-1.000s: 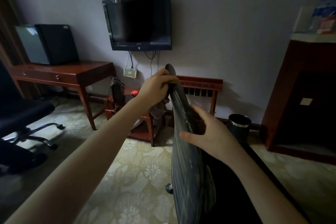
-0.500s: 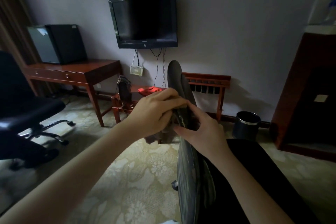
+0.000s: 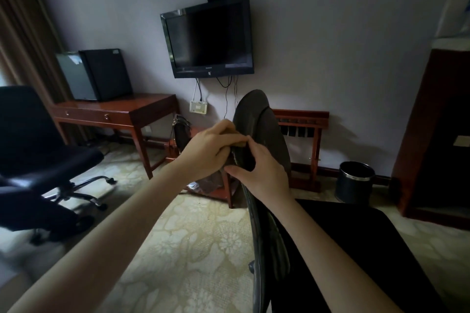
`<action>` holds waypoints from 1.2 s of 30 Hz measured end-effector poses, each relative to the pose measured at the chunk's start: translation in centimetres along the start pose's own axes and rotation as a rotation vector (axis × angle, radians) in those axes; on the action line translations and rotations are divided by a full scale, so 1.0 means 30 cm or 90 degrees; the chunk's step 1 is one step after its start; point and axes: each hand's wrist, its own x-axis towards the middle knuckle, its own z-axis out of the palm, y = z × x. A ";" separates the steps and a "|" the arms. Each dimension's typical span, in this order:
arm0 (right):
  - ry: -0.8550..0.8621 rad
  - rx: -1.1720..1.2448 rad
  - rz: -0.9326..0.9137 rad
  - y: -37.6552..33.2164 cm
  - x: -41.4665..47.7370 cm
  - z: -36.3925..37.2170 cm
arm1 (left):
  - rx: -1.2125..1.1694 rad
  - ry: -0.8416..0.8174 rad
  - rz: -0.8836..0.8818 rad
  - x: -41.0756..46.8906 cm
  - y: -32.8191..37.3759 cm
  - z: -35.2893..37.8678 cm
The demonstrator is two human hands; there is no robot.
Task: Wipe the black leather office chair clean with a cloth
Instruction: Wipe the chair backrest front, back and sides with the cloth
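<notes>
A dim room with patterned carpet [image 3: 193,244] and a wall-mounted TV [image 3: 207,38]. The black chair backrest [image 3: 264,134] stands edge-on, long axis running up and away. The left hand [image 3: 211,150] presses a tan cloth [image 3: 240,144] on its edge, grip clenched around it; the right hand [image 3: 259,173] pinches the rim opposite.

glossy wooden desk [image 3: 142,107], chair [image 3: 264,134] (matt leather)

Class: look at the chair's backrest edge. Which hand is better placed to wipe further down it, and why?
Probably the left hand: it seems to press the cloth against the backrest edge, while the right hand only braces the edge below.
</notes>
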 end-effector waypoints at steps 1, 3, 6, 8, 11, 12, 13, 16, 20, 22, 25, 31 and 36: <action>-0.041 -0.039 -0.014 0.008 0.009 0.000 | 0.010 -0.019 0.007 -0.010 0.004 -0.011; -0.133 -0.023 -0.018 0.022 0.012 -0.015 | 0.032 -0.067 0.020 -0.022 0.012 -0.033; -0.163 0.164 -0.061 0.033 -0.012 -0.055 | -0.026 -0.110 -0.010 -0.013 0.041 -0.062; -0.165 0.263 -0.094 0.014 -0.037 -0.082 | -0.131 -0.044 -0.054 0.016 0.093 -0.069; -0.140 0.421 -0.091 -0.013 -0.063 -0.104 | -0.285 0.029 -0.108 0.076 0.189 -0.055; -0.104 0.481 -0.079 -0.012 -0.064 -0.105 | -0.342 0.033 -0.123 0.096 0.214 -0.047; -0.069 0.543 -0.053 -0.007 -0.067 -0.110 | -0.413 0.029 -0.140 0.114 0.230 -0.040; 0.016 0.749 0.070 0.012 -0.054 -0.131 | -0.592 -0.022 -0.190 0.157 0.243 -0.027; 0.157 0.770 0.170 0.060 0.017 -0.157 | -0.416 -0.063 -0.181 0.224 0.179 -0.019; 0.215 0.724 0.235 0.101 0.076 -0.162 | -0.328 -0.057 -0.252 0.268 0.102 -0.006; 0.285 0.709 0.320 0.157 0.176 -0.178 | -0.284 -0.063 -0.402 0.304 -0.007 0.025; 0.262 0.586 0.315 0.207 0.356 -0.162 | -0.334 -0.101 -0.484 0.337 -0.078 0.099; 0.202 0.490 0.263 0.207 0.524 -0.111 | -0.303 -0.092 -0.471 0.349 -0.103 0.122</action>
